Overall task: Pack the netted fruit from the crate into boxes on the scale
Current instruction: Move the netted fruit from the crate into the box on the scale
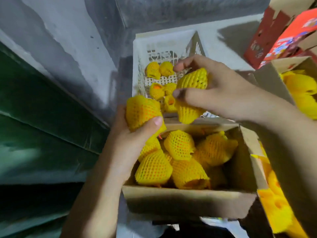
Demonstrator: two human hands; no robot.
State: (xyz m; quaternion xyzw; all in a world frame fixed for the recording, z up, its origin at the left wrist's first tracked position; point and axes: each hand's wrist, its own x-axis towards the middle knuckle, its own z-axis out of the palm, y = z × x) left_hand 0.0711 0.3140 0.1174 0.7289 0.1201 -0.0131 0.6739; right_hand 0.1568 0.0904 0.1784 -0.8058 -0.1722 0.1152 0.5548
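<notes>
fruit (pixel 193 79) in right grip (pixel 223 90), above crate (pixel 164 43)

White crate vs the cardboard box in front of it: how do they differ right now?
The white crate has perforated plastic walls; the cardboard box has solid brown ones. The crate is nearly empty, with a few netted fruit on its floor; the box is piled with several netted fruit. The crate sits farther from the camera, the box nearer. Both are open-topped and hold the same yellow-netted fruit.

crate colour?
White, with a lattice of slots in its walls and floor; the crate shows best in the head view, behind the cardboard box.
</notes>
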